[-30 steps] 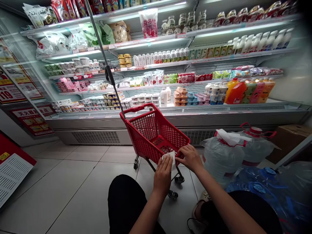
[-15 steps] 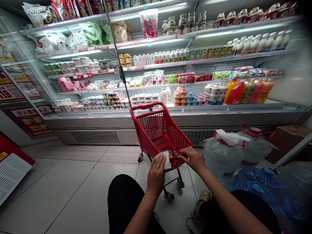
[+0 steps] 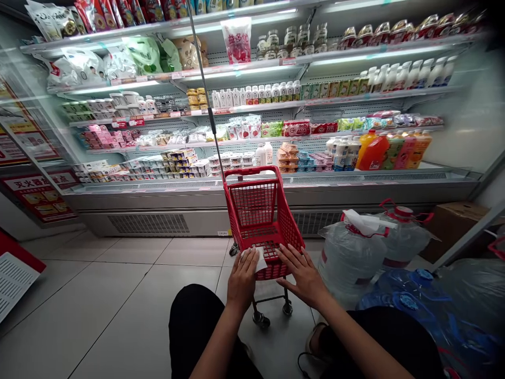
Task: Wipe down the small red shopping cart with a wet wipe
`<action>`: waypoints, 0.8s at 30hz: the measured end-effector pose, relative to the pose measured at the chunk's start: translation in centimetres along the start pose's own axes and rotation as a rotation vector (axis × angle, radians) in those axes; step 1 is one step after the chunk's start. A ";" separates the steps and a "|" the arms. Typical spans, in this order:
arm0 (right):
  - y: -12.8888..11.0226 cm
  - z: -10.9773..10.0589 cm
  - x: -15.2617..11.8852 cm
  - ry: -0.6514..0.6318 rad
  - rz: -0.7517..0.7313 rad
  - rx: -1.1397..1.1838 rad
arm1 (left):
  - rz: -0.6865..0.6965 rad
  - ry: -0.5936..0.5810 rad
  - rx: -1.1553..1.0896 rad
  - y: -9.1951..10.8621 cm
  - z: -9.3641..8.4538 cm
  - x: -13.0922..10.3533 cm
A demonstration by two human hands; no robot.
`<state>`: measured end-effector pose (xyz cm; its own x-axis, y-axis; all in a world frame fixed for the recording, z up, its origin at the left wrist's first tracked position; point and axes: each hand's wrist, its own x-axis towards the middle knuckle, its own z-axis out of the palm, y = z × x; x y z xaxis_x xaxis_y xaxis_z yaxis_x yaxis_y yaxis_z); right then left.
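A small red shopping cart [image 3: 290,226] with a slatted plastic basket stands on castors right in front of me. My left hand [image 3: 243,273] presses a white cloth or tissue [image 3: 261,259] against the left part of the basket's near rim. Part of that cloth is hidden under the fingers. My right hand [image 3: 302,273] lies at the right part of the same rim, fingers stretched out and thumb apart, holding nothing. From the cart's far left corner a thin dark pole [image 3: 212,121] rises past the shelves.
An open refrigerated display [image 3: 150,202] with dairy and drinks spans the back. To the right stand large clear water jugs [image 3: 343,258], blue water bottles [image 3: 410,302] and a cardboard box [image 3: 453,226]. A red-and-white unit [image 3: 18,273] is at the left edge. Grey floor tiles [image 3: 118,310] lie below.
The cart has turned so its basket faces me more squarely, and its pole has shifted right. My right hand has flattened and spread its fingers at the rim. My left hand still presses the cloth.
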<state>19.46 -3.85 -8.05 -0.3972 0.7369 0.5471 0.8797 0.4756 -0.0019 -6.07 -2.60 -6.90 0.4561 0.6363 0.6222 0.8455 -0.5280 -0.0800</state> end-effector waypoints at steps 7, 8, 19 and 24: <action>1.6 -0.9 1.0 -0.026 -0.046 0.043 | -0.168 0.053 0.019 -2.1 0.2 -0.5; 1.2 -0.7 1.1 -0.030 -0.048 0.052 | -0.188 0.057 0.015 -1.9 0.4 -0.5; -1.8 -1.2 1.4 -0.040 -0.044 0.062 | -0.092 0.029 -0.040 3.7 1.5 0.2; 0.5 -1.4 1.7 -0.048 -0.058 0.034 | -0.056 0.024 -0.040 1.2 0.7 -0.3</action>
<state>19.62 -3.05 -5.96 -0.4603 0.7290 0.5066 0.8456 0.5338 0.0002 -5.01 -3.05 -7.73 0.4008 0.6521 0.6435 0.8578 -0.5138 -0.0136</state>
